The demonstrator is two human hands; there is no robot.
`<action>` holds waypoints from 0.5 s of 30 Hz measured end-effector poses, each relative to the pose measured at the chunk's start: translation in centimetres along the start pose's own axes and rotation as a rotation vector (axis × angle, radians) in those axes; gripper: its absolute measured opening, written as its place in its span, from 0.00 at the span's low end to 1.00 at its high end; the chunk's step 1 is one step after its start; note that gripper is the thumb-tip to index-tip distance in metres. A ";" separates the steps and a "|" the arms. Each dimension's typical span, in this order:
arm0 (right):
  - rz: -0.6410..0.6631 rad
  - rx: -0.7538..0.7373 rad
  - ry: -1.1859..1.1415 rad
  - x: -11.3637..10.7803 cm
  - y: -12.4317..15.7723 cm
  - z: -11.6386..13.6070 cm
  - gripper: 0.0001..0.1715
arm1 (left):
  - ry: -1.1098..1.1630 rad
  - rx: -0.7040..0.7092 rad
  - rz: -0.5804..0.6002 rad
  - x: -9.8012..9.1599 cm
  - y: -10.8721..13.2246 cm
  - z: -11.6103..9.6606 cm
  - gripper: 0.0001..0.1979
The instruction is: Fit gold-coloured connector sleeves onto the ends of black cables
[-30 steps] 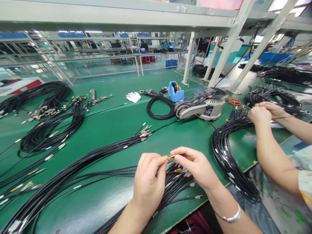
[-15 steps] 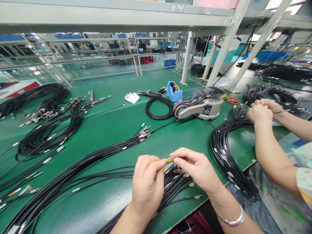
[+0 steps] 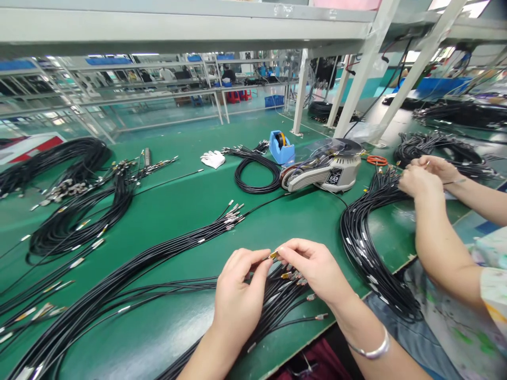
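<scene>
Between both hands, a cable connector (image 3: 273,254) with a yellow band is pinched over the bench. My left hand (image 3: 240,290) closes its thumb and forefinger on the connector's left side. From the right, the fingertips of my right hand (image 3: 312,266) grip its other end and cover most of it. Beneath my hands lies a bundle of black cables (image 3: 277,311), its metal-tipped ends fanned out to the right. Another long cable bundle (image 3: 158,253) runs across the bench on the left, with its connectors (image 3: 233,216) beyond my hands.
A tape dispensing machine (image 3: 336,171) stands ahead, near a blue tape holder (image 3: 282,148) and a white glove (image 3: 213,159). At right, a co-worker's hands (image 3: 425,174) are over a thick cable coil (image 3: 362,243). More coils (image 3: 79,216) lie left. A shelf beam (image 3: 178,26) spans above.
My right fingers have moved slightly left and now cover more of the connector. My left hand stays nearly in place. The view has shifted a little.
</scene>
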State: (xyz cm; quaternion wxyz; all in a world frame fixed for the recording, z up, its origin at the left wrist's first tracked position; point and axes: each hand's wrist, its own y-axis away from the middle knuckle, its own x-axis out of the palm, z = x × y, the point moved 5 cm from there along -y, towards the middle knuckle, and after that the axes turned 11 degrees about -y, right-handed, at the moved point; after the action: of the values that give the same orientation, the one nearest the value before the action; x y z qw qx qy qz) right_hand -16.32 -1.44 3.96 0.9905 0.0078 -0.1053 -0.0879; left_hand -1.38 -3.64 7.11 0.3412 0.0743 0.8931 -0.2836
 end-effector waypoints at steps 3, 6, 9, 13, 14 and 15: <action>-0.023 0.059 -0.029 0.1 -0.2 -0.4 0.16 | 0.064 -0.085 0.055 0.1 -0.2 0.2 0.08; -0.007 0.094 -0.072 0.3 -0.4 -0.7 0.17 | 0.126 -0.136 0.090 0.3 -0.4 0.4 0.07; -0.004 0.122 -0.116 0.4 -0.5 -0.8 0.18 | 0.164 -0.175 0.107 0.4 -0.3 0.8 0.06; -0.018 0.162 -0.144 0.5 -0.5 -1.0 0.19 | 0.187 -0.194 0.130 0.5 -0.3 1.0 0.06; -0.023 0.166 -0.147 0.5 -0.5 -1.0 0.19 | 0.194 -0.197 0.139 0.6 -0.3 1.0 0.06; -0.029 0.171 -0.149 0.5 -0.5 -1.0 0.19 | 0.206 -0.200 0.149 0.7 -0.3 1.1 0.06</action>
State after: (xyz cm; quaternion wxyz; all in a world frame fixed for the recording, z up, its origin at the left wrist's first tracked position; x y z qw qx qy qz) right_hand -15.75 -1.98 3.10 0.9743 0.0873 -0.1858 -0.0932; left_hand -1.38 -4.47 6.15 0.2737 0.1345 0.9392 -0.1580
